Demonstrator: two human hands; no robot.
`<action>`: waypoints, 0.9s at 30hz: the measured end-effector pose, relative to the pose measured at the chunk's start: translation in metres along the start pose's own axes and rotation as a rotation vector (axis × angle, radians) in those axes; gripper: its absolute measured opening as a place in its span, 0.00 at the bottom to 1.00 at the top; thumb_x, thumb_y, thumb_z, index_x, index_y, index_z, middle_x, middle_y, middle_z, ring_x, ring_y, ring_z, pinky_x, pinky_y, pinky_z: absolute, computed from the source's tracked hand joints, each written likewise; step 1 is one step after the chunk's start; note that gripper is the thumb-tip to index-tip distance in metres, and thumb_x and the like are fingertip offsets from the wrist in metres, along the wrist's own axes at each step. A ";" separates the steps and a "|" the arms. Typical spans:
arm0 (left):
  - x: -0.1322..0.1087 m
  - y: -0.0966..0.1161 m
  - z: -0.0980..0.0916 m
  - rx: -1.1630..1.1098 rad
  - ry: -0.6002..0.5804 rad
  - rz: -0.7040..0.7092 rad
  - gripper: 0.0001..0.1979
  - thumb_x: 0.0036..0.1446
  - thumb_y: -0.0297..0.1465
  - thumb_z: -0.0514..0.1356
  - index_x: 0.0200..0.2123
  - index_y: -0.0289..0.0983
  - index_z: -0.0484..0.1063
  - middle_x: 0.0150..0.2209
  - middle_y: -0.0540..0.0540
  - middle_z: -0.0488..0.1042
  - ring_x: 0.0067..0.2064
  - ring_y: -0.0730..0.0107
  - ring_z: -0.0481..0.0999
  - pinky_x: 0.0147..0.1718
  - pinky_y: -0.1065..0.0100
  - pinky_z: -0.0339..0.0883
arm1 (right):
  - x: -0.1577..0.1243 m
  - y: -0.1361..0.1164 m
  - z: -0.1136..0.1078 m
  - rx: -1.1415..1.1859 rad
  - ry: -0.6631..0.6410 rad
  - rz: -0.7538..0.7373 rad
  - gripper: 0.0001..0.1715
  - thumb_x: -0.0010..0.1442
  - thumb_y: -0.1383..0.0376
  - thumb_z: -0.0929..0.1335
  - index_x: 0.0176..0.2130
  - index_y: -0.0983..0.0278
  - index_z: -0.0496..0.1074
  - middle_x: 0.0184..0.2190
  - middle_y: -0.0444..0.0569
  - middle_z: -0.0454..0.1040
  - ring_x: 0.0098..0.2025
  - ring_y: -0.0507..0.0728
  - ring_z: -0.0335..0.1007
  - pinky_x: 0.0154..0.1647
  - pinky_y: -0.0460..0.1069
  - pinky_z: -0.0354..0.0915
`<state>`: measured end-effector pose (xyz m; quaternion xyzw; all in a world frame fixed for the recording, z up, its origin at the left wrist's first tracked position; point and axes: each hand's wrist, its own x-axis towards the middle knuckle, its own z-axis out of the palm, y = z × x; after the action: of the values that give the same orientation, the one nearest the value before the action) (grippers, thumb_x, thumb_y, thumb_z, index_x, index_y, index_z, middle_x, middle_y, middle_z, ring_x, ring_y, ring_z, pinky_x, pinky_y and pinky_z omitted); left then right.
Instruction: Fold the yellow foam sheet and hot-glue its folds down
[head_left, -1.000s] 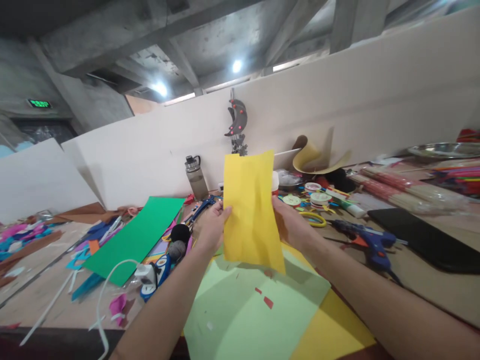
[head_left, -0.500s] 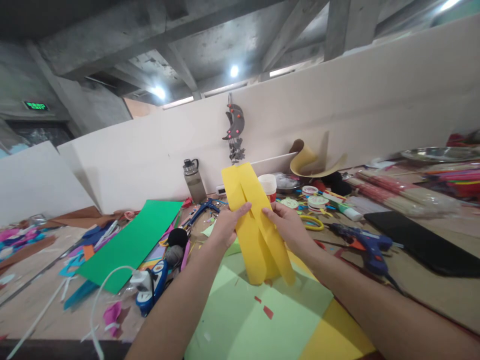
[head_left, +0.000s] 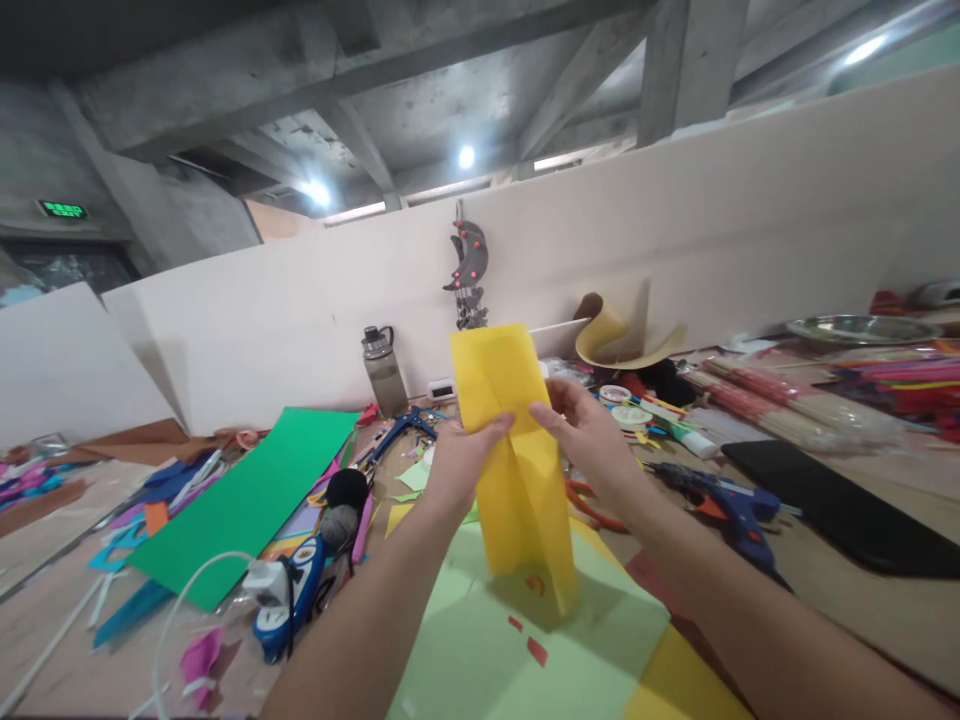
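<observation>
Yellow paper, near-vertical lengthwise, pinched by left hand and right hand, lower edge over pale-green sheet, bottle apart.

The yellow paper is hiding most of the left hand's fingers and some fingertips of the right hand. Near, the pale green sheet and yellow sheet are running past the lower edge; the black slab is leaving at right. Far, the small white device's display is showing too small to read.
</observation>
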<state>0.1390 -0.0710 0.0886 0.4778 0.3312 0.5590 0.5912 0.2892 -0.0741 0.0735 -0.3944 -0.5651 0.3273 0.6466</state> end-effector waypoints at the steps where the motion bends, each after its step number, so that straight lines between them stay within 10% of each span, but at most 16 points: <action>1: -0.002 0.002 0.002 0.023 -0.036 0.002 0.22 0.41 0.36 0.73 0.40 0.31 0.80 0.42 0.37 0.81 0.37 0.56 0.82 0.39 0.61 0.75 | 0.001 -0.007 -0.001 0.035 -0.003 -0.004 0.24 0.54 0.50 0.71 0.45 0.61 0.70 0.44 0.52 0.77 0.42 0.59 0.73 0.42 0.52 0.69; 27: -0.005 -0.006 0.003 -0.013 -0.139 -0.069 0.23 0.39 0.34 0.75 0.41 0.33 0.80 0.44 0.38 0.81 0.40 0.55 0.82 0.45 0.58 0.74 | 0.009 -0.025 0.008 -0.209 0.231 -0.094 0.17 0.57 0.52 0.68 0.29 0.64 0.72 0.24 0.45 0.72 0.26 0.53 0.63 0.25 0.47 0.60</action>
<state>0.1433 -0.0761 0.0829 0.5001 0.3021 0.5056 0.6348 0.2820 -0.0769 0.0997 -0.4675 -0.5357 0.1884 0.6775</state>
